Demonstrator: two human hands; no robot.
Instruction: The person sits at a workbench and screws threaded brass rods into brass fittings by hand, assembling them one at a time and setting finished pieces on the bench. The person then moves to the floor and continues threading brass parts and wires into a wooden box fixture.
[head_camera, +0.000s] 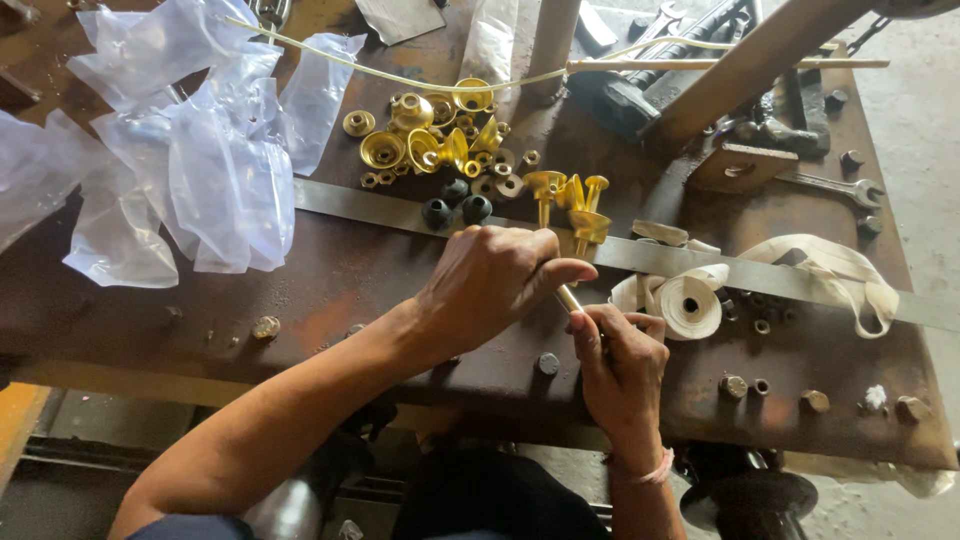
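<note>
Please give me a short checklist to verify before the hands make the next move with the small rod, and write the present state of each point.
1. Both hands on the small rod: ok; left hand covers its upper part, right hand pinches the lower end.
2. What the rod's far end carries: cannot tell, hidden under the left hand.
3. White tape roll within reach: ok, just beside the right hand.
4. Brass parts at hand: ok, piled beyond the flat metal strip.
5. Plastic bags away from hands: ok.

plastic bags (200, 150) | brass fittings (440, 145) | tape roll (690, 303) | wrench (835, 187) | steel strip (350, 203)
</note>
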